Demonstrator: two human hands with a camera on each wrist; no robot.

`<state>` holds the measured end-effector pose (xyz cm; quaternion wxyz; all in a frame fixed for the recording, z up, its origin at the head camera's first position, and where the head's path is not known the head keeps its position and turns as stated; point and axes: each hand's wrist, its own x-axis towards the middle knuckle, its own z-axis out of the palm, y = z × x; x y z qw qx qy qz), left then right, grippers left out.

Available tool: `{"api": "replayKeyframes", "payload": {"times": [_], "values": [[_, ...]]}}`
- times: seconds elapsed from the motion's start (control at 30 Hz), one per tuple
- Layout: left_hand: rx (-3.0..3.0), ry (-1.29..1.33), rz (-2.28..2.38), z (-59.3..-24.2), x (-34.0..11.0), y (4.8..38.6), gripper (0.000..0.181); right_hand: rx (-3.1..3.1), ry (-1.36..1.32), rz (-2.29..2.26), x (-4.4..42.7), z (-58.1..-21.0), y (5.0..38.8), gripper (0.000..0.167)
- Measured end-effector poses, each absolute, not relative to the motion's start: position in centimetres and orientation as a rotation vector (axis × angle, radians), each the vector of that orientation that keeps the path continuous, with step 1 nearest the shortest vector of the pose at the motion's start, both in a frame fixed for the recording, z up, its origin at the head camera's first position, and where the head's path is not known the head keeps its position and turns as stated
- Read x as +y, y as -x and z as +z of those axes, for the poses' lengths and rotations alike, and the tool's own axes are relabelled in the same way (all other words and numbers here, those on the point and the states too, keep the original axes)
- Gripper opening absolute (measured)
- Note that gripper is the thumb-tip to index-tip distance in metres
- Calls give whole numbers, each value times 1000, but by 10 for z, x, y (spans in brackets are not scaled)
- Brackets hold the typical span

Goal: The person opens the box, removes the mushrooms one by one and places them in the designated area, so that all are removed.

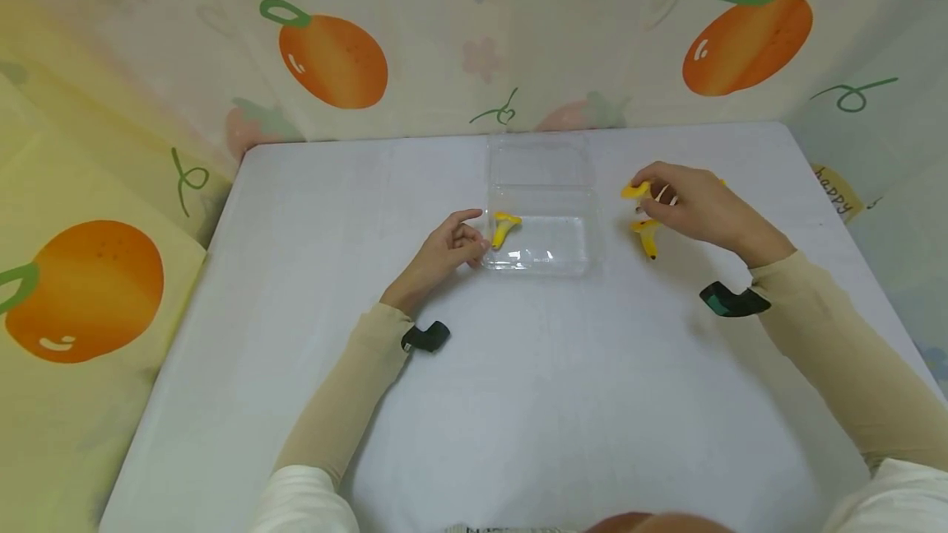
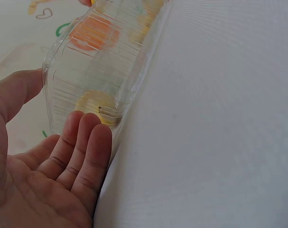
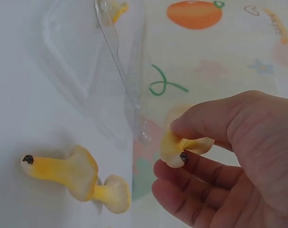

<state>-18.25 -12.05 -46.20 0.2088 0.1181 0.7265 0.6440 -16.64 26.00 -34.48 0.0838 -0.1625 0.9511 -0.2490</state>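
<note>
A clear plastic clamshell box (image 1: pixel 566 237) lies on the table with its lid (image 1: pixel 541 163) folded back. One yellow mushroom (image 1: pixel 504 230) is at the left end inside it. My left hand (image 1: pixel 448 249) touches the box's left side, fingers relaxed against the outer wall, as the left wrist view shows. Right of the box, my right hand (image 1: pixel 692 202) pinches a yellow mushroom (image 3: pixel 171 149) between thumb and fingers above the table. Below it lies another mushroom (image 1: pixel 648 238) with a dark stem tip. A further mushroom (image 3: pixel 116 194) shows beside that one in the right wrist view.
The box stands near the far edge of the white table (image 1: pixel 563 401). Behind it hangs a curtain (image 1: pixel 429 48) printed with oranges and flowers. A yellow bit (image 1: pixel 722 182) peeks out behind the right hand. Dark devices (image 1: pixel 733 300) are on both wrists.
</note>
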Motion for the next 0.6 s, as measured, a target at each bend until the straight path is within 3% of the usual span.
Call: {"api": "replayKeyframes", "payload": {"times": [0.6], "values": [[2018, -330, 1800, -461, -120, 182, 63, 2830, 227, -684, 283, -354, 167, 42]]}}
